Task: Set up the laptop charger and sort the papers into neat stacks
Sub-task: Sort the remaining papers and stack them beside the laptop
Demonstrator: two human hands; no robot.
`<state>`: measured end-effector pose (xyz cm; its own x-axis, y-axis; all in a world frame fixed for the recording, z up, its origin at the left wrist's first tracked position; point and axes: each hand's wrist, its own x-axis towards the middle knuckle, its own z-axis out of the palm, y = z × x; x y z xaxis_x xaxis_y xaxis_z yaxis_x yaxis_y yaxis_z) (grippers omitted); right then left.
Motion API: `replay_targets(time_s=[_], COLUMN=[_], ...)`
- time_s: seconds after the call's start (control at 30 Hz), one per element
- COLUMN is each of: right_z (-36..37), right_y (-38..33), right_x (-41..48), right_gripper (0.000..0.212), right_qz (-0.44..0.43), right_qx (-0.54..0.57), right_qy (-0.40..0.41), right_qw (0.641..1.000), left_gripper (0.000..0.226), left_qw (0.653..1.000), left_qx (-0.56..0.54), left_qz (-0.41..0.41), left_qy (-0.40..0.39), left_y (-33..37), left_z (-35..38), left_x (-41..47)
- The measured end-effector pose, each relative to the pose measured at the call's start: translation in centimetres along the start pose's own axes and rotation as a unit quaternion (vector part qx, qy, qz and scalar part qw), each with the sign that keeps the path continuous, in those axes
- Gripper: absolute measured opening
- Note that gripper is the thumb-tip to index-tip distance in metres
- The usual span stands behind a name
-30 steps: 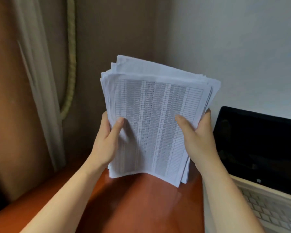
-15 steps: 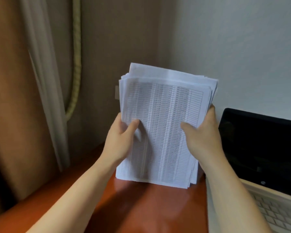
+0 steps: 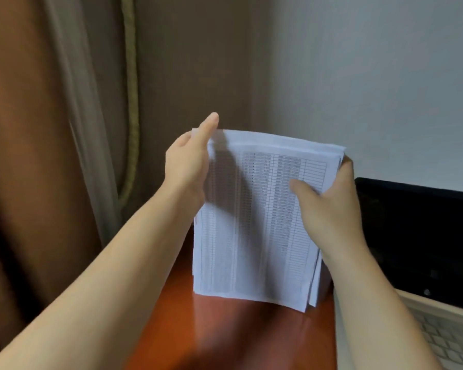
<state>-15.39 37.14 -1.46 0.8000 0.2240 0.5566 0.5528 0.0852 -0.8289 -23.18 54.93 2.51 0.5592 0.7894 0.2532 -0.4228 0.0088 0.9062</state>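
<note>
- Head view: 1 stack of papers (image 3: 254, 236) stands upright, its bottom edge on or just above the red-brown desk (image 3: 238, 335), between 2 bare hands.
- 1 left hand (image 3: 185, 166) lies against the stack's upper left edge. Its thumb is straight and points up past the top left corner. Its other fingers are hidden behind the sheets, so I cannot tell whether they curl or pinch.
- 1 right hand (image 3: 329, 209) grips the upper right edge, with the thumb pressed on the printed front sheet and the fingers wrapped round the back.
- Edges: the top and left edges of the stack line up fairly evenly. At the lower right corner a few sheets stick out behind the front sheet.
- 1 open laptop (image 3: 417, 236) with a dark screen sits just to the right of the stack, its pale keyboard at the lower right.
- 1 brown curtain (image 3: 38, 156) with 1 hanging cord (image 3: 131, 102) stands to the left, and 1 pale wall (image 3: 358, 76) stands behind.
- Room: desk surface shows in front of the stack between the 2 forearms, and a narrower strip shows on its left toward the curtain.
</note>
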Motion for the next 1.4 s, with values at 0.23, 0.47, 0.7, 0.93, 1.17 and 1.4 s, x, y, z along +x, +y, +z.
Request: replay_targets(time_s=[0.23, 0.47, 0.7, 0.93, 1.17, 1.4], right_z=[0.0, -0.3, -0.1, -0.5, -1.1, -0.5], right_y=[-1.5, -1.9, -1.6, -0.7, 6.0, 8.9], right_x=[-0.1, 0.0, 0.0, -0.1, 0.8, 0.6], right_gripper=[0.034, 0.031, 0.025, 0.033, 0.044, 0.036], right_qz=[0.116, 0.121, 0.08, 0.027, 0.077, 0.109], right_qx=[0.135, 0.136, 0.096, 0.062, 0.022, -0.007], right_qy=[0.041, 0.059, 0.076, -0.03, -0.087, -0.118], right_qw=[0.983, 0.981, 0.989, 0.997, 0.993, 0.987], left_gripper=[0.016, 0.028, 0.034, 0.038, 0.045, 0.039], left_qw=[0.996, 0.997, 0.989, 0.962, 0.989, 0.976], left_qx=[0.03, 0.043, 0.072, 0.184, 0.082, 0.119], left_qz=[0.047, 0.051, 0.125, 0.196, 0.079, -0.035], left_qy=[0.072, 0.049, -0.02, -0.042, -0.091, -0.176], left_y=[-0.9, -0.9, -1.2, -2.9, -4.9, -12.7], left_z=[0.5, 0.2, -0.3, -1.3, -2.8, -5.9], left_x=[-0.6, -1.8, -2.7, -1.5, 0.1, -0.8])
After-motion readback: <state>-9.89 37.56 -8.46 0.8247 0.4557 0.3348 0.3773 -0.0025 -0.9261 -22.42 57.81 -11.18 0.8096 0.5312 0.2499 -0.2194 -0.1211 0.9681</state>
